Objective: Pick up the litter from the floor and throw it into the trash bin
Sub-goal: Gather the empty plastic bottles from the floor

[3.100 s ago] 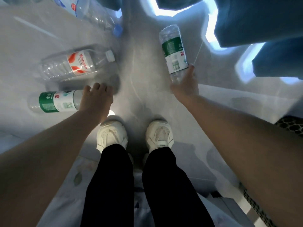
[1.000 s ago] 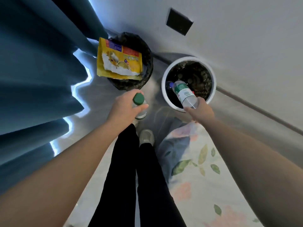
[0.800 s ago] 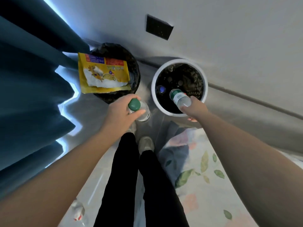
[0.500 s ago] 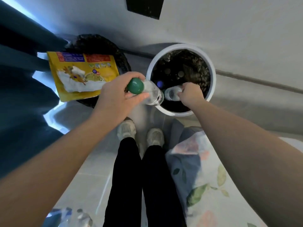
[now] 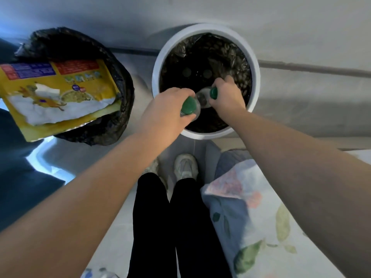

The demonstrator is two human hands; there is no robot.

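A round white trash bin [image 5: 256, 81] with a black liner stands against the wall, straight ahead of my feet. My left hand [image 5: 164, 115] grips a clear plastic bottle by its neck, its green cap [image 5: 188, 105] pointing up, over the bin's near rim. My right hand [image 5: 227, 96] holds a second clear bottle with a green cap [image 5: 213, 93] upright over the bin's opening. The two bottles hang side by side, nearly touching. Most of both bottle bodies is hidden below my hands.
A second bin with a black bag [image 5: 112, 125] stands to the left, a large yellow food package [image 5: 56, 93] lying across its top. Blue curtain [image 5: 18, 195] hangs at left. A floral bedsheet [image 5: 259, 217] is at lower right. Another bottle [image 5: 100, 274] lies near the bottom edge.
I turned from the floor to the bins with a bottle in each hand. Both hands have moved forward over the white bin, and the bottles now point down into it.
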